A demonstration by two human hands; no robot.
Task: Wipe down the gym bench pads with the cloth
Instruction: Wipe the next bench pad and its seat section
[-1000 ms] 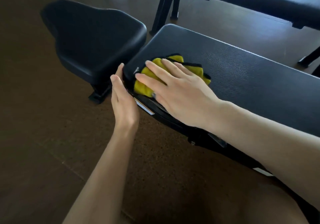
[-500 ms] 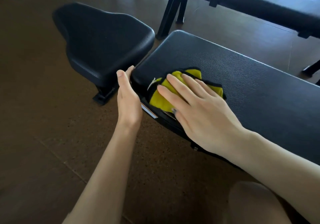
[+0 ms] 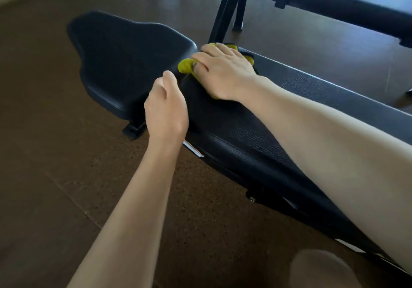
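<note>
The long black back pad [image 3: 256,131] runs from lower right to the centre, and the black seat pad [image 3: 124,60] lies beyond a narrow gap at its end. My right hand [image 3: 223,71] presses the yellow cloth [image 3: 184,66] onto the pad's far end corner. Its fingers bend down over the end edge, and the cloth bunches out under them. My left hand [image 3: 166,109] holds the pad's near end corner. The thumb lies on top, and the fingers curl out of sight into the gap.
A second black bench [image 3: 323,2] stands across the back on black metal legs [image 3: 227,13]. Brown speckled floor [image 3: 55,176] surrounds the benches. My knee [image 3: 321,270] shows at the bottom right. A metal foot [image 3: 133,129] sticks out under the seat pad.
My right hand slid the cloth from the near end corner across to the far end corner and over the edge. My left hand went from flat against the pad's end to curled round it.
</note>
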